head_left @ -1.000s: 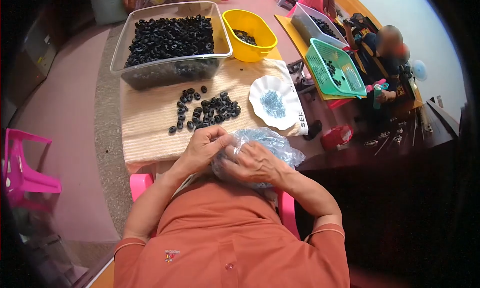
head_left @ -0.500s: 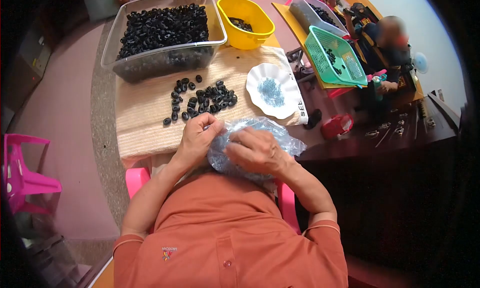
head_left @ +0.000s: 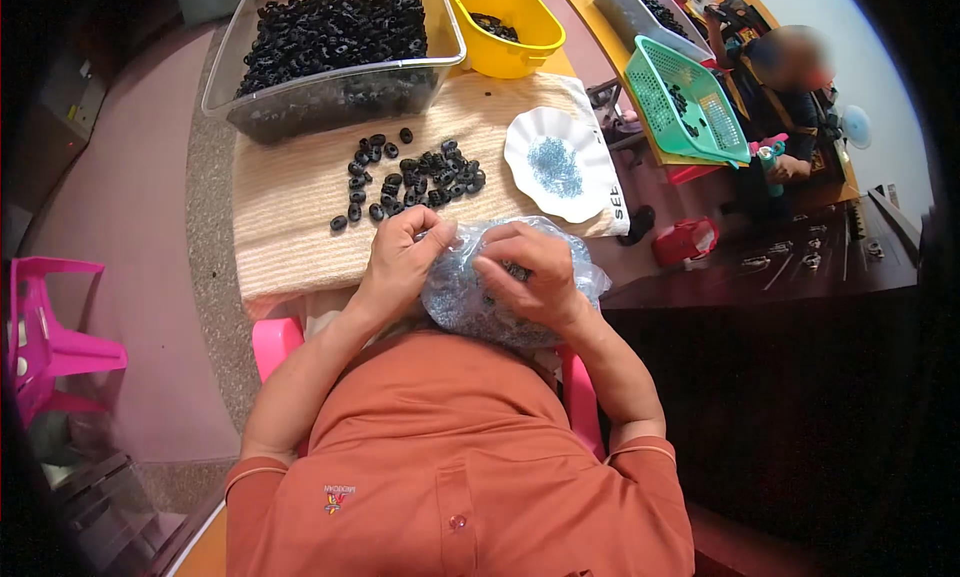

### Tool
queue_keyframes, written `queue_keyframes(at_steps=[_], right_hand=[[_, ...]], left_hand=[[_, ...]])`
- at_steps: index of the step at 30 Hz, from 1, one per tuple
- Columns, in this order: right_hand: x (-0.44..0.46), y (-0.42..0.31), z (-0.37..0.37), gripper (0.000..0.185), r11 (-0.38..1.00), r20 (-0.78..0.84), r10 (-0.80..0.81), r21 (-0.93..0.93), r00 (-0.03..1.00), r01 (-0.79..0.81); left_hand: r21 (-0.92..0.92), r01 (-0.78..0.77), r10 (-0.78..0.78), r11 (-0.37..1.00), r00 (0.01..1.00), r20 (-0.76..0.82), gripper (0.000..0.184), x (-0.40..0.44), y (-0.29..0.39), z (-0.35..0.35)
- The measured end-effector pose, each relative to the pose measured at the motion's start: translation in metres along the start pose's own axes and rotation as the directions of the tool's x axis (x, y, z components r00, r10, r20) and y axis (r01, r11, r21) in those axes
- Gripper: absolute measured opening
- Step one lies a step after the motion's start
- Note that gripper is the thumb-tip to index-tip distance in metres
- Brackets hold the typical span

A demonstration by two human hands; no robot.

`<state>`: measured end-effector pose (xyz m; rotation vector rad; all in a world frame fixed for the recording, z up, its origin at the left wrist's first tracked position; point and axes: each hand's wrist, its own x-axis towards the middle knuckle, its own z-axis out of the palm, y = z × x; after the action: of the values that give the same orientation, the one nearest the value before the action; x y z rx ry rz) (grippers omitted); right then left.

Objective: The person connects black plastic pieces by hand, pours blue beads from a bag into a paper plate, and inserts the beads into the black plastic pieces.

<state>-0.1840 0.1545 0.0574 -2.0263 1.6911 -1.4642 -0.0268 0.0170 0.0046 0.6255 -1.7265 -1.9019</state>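
A clear plastic bag (head_left: 465, 302) full of small blue-grey pieces rests against my body at the table's front edge. My left hand (head_left: 405, 252) pinches the bag's edge between thumb and fingers. Over the bag's right part is my right hand (head_left: 530, 277), its fingers curled and the thumb apart from the fingertips; nothing shows between them. Behind the bag, loose black oval parts (head_left: 430, 182) lie on the striped towel (head_left: 290, 197). A white scalloped plate (head_left: 590, 202) with small blue pieces stands to their right.
A clear bin (head_left: 345, 87) of black parts and a yellow tub (head_left: 525, 57) stand at the back. On another table are a green basket (head_left: 727, 127) and a clear box. A person (head_left: 790, 87) sits there. A pink stool (head_left: 70, 352) stands left, a red bag (head_left: 685, 242) right.
The fingers of my right hand have spread from their closed position over the bag. My left hand still grips the bag's edge. The whole view has shifted slightly.
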Motion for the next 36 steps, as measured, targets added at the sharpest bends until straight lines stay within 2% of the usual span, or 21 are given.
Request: queue_keyframes(at_steps=[3,7,10,13,19,25,28,31,36], right_hand=[[-0.003,0.009,0.001,0.009,0.983,-0.076,0.109,0.157,0.991,-0.096],[-0.003,-0.001,-0.003,0.007,0.817,-0.082,0.457,0.432,0.885,-0.382],[-0.003,0.002,-0.001,0.009,0.749,-0.133,0.546,0.520,0.827,-0.411],[-0.002,0.002,0.001,0.012,0.707,-0.144,0.599,0.559,0.788,-0.435],[0.000,0.007,0.000,0.018,0.535,-0.089,0.724,0.698,0.684,-0.476],[0.007,0.007,-0.004,0.019,0.407,-0.063,0.792,0.797,0.608,-0.446],[0.011,0.005,-0.001,0.021,0.374,-0.098,0.813,0.844,0.574,-0.385],[0.010,0.007,-0.001,0.020,0.370,-0.085,0.818,0.835,0.570,-0.408],[0.010,0.009,-0.001,0.019,0.346,-0.085,0.830,0.854,0.551,-0.390]], left_hand=[[0.020,0.004,-0.004,1.000,1.000,-0.002,0.021,0.000,0.002,0.000],[0.008,0.025,-0.025,1.000,1.000,-0.009,0.022,-0.001,0.003,0.001],[0.032,0.017,-0.016,0.999,1.000,-0.019,0.023,0.000,0.004,0.002],[0.037,0.013,-0.012,0.999,1.000,-0.025,0.022,-0.001,0.006,0.005],[0.086,-0.026,0.031,0.996,0.998,-0.060,0.023,-0.004,0.006,0.011],[0.110,-0.085,0.096,0.990,0.991,-0.096,0.022,-0.004,0.008,0.020],[0.163,-0.108,0.124,0.981,0.988,-0.090,0.023,-0.006,0.014,0.024],[0.198,-0.175,0.198,0.965,0.975,-0.103,0.025,-0.006,0.015,0.028],[0.255,-0.115,0.125,0.960,0.992,-0.023,0.023,-0.002,0.030,0.029]])
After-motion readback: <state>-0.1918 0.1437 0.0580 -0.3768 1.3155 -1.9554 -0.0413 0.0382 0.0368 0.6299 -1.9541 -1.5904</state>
